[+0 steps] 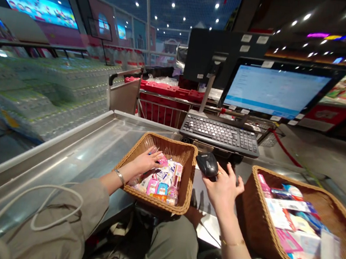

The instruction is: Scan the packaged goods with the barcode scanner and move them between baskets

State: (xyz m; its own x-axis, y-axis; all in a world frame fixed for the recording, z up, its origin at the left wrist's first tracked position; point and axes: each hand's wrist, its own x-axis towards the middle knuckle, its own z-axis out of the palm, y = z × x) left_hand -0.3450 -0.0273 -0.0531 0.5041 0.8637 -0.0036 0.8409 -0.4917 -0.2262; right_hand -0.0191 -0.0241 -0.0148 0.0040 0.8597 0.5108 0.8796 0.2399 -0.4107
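Two hands apart: left hand (pixel 146 161) in wicker basket (pixel 186 180) on tabletop (pixel 96 150), fingers over small packets (pixel 163 180), grip unclear; right hand (pixel 224 186) spread, fingertips at black scanner (pixel 207 164). Rummaging step now; lifting one packet needs clean pinch.

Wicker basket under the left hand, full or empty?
Partly full: the wicker basket holds a low layer of small packets, with the left hand on them; its walls rise above them.

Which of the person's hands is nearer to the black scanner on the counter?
Right. The right hand has its fingertips against the black scanner; the left hand is well apart, inside the small wicker basket, on the packets.
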